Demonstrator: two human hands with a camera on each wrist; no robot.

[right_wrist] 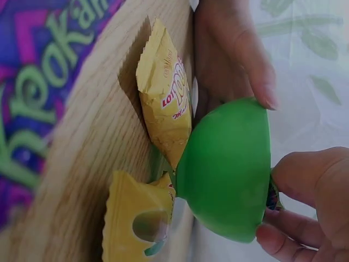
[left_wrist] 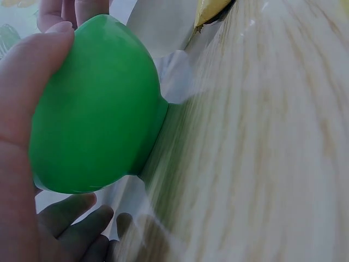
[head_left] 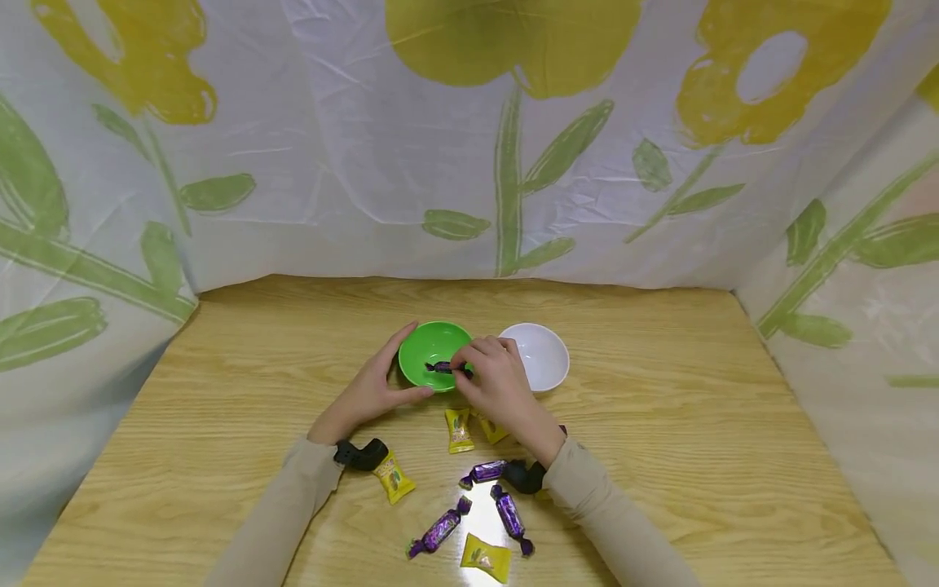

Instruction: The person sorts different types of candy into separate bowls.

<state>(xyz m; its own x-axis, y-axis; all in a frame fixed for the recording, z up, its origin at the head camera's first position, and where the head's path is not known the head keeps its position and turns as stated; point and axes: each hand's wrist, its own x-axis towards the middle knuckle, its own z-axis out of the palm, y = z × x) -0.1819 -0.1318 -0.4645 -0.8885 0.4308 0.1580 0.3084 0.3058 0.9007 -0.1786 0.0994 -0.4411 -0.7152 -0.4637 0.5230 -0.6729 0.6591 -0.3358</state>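
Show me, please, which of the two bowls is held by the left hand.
The green bowl: the left hand grips its side. The white bowl, to its right in the head view, is untouched by that hand.

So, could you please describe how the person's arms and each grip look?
The left sleeve and the right sleeve are long, plain and beige. The left wrist device and right wrist device are black and compact. The left grip and right grip wear no gloves. No cables show.
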